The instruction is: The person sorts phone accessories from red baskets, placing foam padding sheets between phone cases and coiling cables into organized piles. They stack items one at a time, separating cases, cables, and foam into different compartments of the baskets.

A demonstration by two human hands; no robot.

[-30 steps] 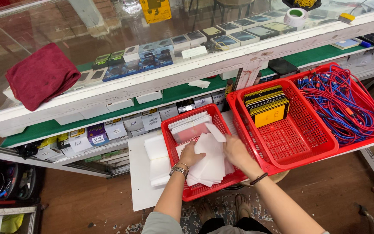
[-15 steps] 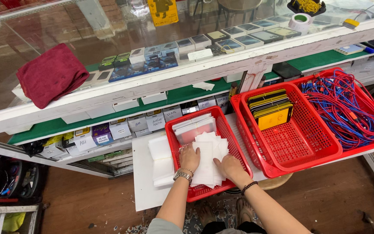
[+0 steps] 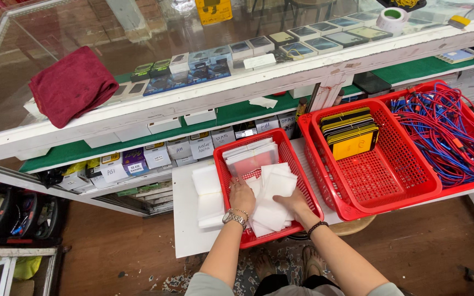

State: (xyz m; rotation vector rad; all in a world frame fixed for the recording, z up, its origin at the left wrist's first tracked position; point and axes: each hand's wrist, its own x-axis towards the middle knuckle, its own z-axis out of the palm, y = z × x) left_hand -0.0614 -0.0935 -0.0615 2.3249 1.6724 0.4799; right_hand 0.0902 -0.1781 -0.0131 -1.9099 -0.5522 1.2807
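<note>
Sorting White Sheets in a Small Red Basket

Showing the head view, the only view, this figure looks down on both hands inside a small red basket [image 3: 297, 174] that sits on a white board [image 3: 185, 233] before a glass counter [image 3: 138, 118]. The left hand [image 3: 241, 195], with a watch at the wrist, lies palm down on the left part of a loose pile of white sheets [image 3: 272, 200]; its fingers are spread and flat, pressing rather than closed around anything. The right hand [image 3: 293, 204], with a dark band at the wrist, rests on the right edge of the same pile, fingers curled lightly onto the top sheets; whether a sheet is pinched beneath them cannot be told. The pile lies directly under and between the two hands, its long axis running away from the person toward the basket's far end, where a flat clear packet [image 3: 249, 155] rests. Both hands touch the pile, so neither is nearer. Both forearms rise from the lower edge, converging toward the basket with the wrists held low. More white sheets [image 3: 208, 194] are stacked just outside the basket's left wall. To the right stands a larger red basket [image 3: 390, 175] holding yellow and black cards [image 3: 352, 131], and beyond it a tangle of red and blue cables [image 3: 445, 131]. A dark red cloth [image 3: 72, 85] lies on the counter.
</note>
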